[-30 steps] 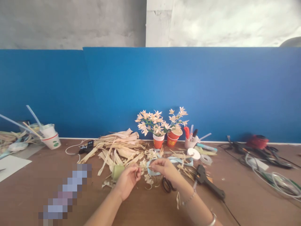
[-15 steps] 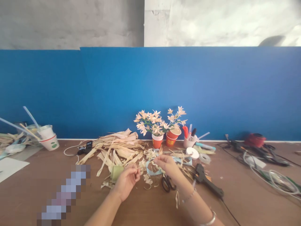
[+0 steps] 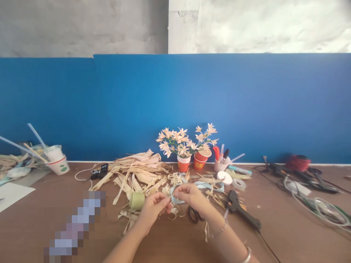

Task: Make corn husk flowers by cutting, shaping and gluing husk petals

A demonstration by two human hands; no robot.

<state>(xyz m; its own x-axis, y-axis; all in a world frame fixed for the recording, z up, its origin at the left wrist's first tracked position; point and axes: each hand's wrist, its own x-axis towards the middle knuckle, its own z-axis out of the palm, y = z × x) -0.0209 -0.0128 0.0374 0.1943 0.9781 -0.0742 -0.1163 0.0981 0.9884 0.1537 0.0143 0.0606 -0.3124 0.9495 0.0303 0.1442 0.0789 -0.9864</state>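
Observation:
My left hand (image 3: 155,210) is pinched, thumb against forefinger, just right of a green tape roll (image 3: 137,201). Close by, my right hand (image 3: 189,195) also has its fingertips pressed together, in front of a light blue ribbon (image 3: 179,201). Whatever lies in either pinch is too small to make out. Pale scraps of dried corn husk (image 3: 174,211) lie around and under both hands. Black-handled scissors (image 3: 193,214) rest partly under my right wrist. Behind my left hand spreads a heap of dry husk strips (image 3: 137,175).
Husk-coloured flowers (image 3: 179,140) stand in a red paper cup (image 3: 183,166), with another red cup (image 3: 199,163) alongside. A black glue gun (image 3: 241,210) lies right of my forearm. Further right are coiled cables (image 3: 326,213); at left stands a white cup (image 3: 59,166).
My left hand has moved right and turned, and my right hand has shifted slightly left and down. The two pinches are now closer together. Things on the table stay put.

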